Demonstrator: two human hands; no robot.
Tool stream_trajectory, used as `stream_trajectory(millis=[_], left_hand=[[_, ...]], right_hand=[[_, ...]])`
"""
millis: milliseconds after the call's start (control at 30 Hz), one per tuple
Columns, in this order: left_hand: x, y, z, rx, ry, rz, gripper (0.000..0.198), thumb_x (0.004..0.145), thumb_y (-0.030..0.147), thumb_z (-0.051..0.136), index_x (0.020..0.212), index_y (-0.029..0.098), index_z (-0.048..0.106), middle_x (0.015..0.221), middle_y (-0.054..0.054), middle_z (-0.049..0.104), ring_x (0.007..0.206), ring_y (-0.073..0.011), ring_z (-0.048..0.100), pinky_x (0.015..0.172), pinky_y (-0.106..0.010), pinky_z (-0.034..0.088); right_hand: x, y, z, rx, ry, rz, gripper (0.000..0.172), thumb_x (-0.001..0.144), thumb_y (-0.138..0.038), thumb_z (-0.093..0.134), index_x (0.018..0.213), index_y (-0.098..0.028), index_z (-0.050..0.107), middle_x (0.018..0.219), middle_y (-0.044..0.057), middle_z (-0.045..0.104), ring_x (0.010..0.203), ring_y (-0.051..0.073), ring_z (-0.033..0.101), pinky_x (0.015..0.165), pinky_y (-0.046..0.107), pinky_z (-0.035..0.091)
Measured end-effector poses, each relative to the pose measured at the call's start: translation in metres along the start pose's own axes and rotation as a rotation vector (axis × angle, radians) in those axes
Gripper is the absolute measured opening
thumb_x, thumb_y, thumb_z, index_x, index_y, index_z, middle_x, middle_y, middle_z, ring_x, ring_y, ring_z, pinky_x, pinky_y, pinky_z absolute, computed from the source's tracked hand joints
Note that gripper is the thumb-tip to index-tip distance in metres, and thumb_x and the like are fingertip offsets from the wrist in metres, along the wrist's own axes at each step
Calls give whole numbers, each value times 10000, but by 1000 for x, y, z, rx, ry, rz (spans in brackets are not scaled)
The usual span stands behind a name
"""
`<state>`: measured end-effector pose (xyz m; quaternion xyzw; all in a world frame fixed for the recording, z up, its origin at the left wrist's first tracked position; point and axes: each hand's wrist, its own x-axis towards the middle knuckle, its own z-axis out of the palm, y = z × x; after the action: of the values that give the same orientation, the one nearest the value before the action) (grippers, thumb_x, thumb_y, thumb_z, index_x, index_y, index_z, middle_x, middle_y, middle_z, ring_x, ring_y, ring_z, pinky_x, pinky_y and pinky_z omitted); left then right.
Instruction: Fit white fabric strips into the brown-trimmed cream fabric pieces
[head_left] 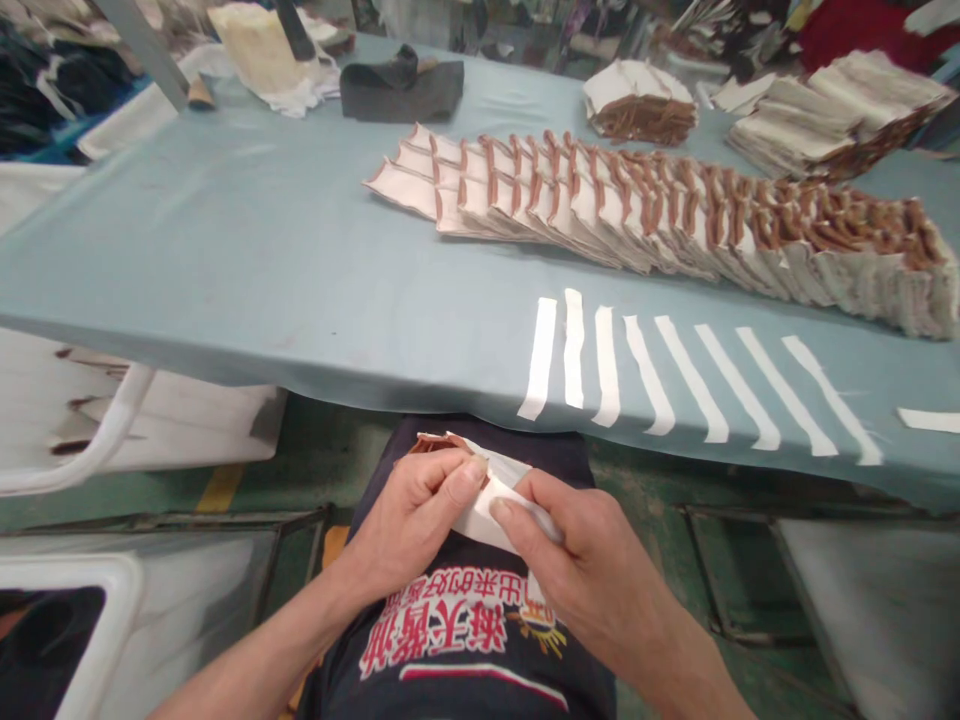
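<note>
Shirt (pixel 457 640): dark, with red and white print, on the lap at the bottom of the view.
Left hand (pixel 409 520): clenched on the fabric piece, thumb and fingertips pinching its left part.
Fabric piece (pixel 501 475): white, folded, brown trim at its left tip; held between both hands over the lap, below the near edge of the bench and off it.
Right hand (pixel 577 570): grasping the same piece from the right, thumb on top.
Bench (pixel 247 250): covered in pale blue-green cloth.
Cream pile (pixel 259 45): far left corner.
Dark cloth (pixel 401 90): just right of the cream pile.
Overlapped row (pixel 660 215): white pieces with brown trim, running from centre to right.
White strips (pixel 606 365): side by side along the near edge.
Far stacks (pixel 825 115): right rear corner.
</note>
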<state>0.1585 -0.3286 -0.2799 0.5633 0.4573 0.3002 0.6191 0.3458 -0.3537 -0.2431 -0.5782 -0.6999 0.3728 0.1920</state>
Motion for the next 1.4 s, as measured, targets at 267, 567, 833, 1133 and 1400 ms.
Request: stream_trajectory(millis=[267, 567, 833, 1133, 1400], left_hand=[[5, -6, -1, -38, -4, -32, 490, 1018, 514, 465, 728, 134, 575, 695, 8, 468, 627, -114, 374, 571, -244, 324], [14, -8, -6, -152, -38, -58, 465, 1003, 482, 506, 663, 166, 495, 642, 39, 362, 584, -97, 286, 520, -241, 256], [17, -14, -6, -159, -8, -41, 471, 992, 452, 513, 612, 188, 424, 617, 43, 319, 574, -97, 261, 513, -257, 217], [18, -26, -6, -182, 6, -50, 470, 1002, 456, 522, 625, 185, 446, 609, 51, 317, 567, -98, 250, 511, -268, 201], [18, -30, -7, -191, 30, -51, 511, 998, 495, 548, 611, 187, 417, 610, 55, 311, 568, -94, 246, 518, -266, 205]], right_hand=[[8, 2, 2, -38, -30, 85, 357, 1000, -407, 433, 686, -236, 433, 548, -47, 461, 481, 124, 446, 525, 284, 243], [14, 3, 5, 20, -31, 120, 380, 987, -438, 442, 666, -235, 438, 566, -40, 475, 515, 131, 460, 539, 278, 260], [20, 4, 8, -32, 26, 177, 393, 963, -462, 455, 646, -229, 466, 531, -40, 477, 480, 126, 457, 532, 275, 243], [23, 7, 18, -110, 86, 204, 348, 940, -445, 489, 681, -225, 559, 515, -30, 535, 477, 136, 501, 550, 281, 228], [26, 5, 20, -126, 55, 264, 349, 931, -455, 476, 687, -227, 575, 542, -8, 589, 527, 159, 562, 568, 286, 239]])
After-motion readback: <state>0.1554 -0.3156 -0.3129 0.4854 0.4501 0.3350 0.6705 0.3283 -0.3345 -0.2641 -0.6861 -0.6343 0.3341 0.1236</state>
